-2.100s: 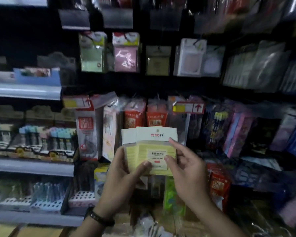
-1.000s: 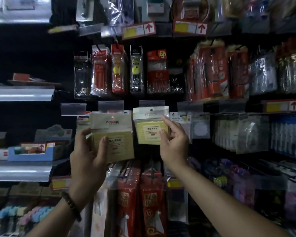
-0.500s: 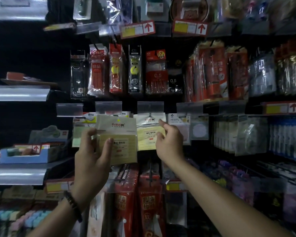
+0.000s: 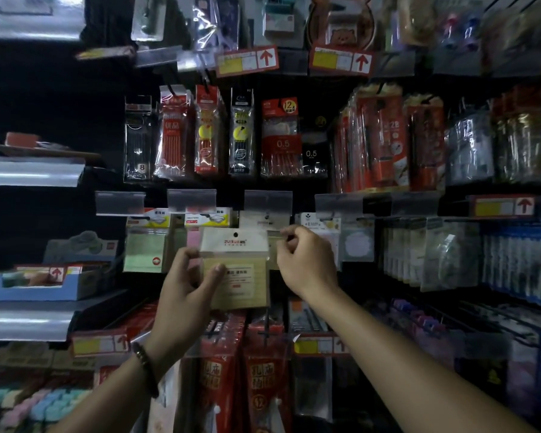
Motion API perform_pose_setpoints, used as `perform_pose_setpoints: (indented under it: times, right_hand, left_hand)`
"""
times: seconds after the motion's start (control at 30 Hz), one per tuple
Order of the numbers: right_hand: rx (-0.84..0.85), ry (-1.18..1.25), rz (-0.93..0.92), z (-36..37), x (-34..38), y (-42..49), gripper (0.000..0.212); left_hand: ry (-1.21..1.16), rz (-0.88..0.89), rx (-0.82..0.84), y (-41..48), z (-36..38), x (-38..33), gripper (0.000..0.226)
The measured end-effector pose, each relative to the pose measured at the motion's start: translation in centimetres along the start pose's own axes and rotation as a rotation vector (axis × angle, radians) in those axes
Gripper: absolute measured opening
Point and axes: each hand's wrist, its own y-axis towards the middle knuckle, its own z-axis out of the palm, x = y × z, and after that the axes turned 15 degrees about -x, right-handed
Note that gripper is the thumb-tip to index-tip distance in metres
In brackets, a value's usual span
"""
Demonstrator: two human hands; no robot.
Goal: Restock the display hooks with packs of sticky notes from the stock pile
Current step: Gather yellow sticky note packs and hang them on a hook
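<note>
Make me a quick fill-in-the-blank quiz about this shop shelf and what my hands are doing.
1. The left hand holds a pack of ___ sticky notes.
2. The beaded bracelet sits on the ___ wrist.
3. The arrow on the red price tag above the pens points ___.
Missing words: yellow; left; up.
</note>
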Motion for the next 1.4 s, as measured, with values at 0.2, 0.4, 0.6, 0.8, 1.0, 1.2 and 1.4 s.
perform_pose_setpoints:
  times: [0.2, 0.4, 0.6, 0.8, 1.0, 1.2, 1.4]
  right_hand:
    - [-0.025, 0.471, -0.018, -1.7, -1.4, -5.1, 0.035]
    - [-0.042, 0.659, 0.187, -1.1, -1.7, -3.3, 0.038]
    - [-0.184, 0.601, 0.05, -0.6, -1.3, -2.9, 0.038]
    - [-0.216, 0.502, 0.011, -0.2, -1.4, -1.6, 0.038]
    - [-0.18, 0.336, 0.009, 0.4, -1.9, -0.4, 0.035]
    - [0.023, -0.035, -0.126, 0.3, -1.2, 0.9, 0.069]
    - [0.196, -0.339, -0.129, 1.1, 0.3, 1.5, 0.073]
  left_hand:
    - [-0.09, -0.062, 0.063, 0.5, 1.8, 0.3, 0.021]
    - [-0.073, 0.062, 0.016, 1.3, 3.7, -0.1, 0.028]
    - [-0.06, 0.171, -0.079, 2.2, 4.1, 0.2, 0.036]
    - [0.05, 0.18, -0.019, 3.4, 4.7, 0.5, 0.043]
    - [0.295, 0.289, 0.034, 4.1, 4.8, 0.9, 0.05]
    - [0.617, 0.414, 0.166, 5.2, 5.3, 0.9, 0.061]
    - [0.768, 0.362, 0.211, 5.6, 5.4, 1.3, 0.057]
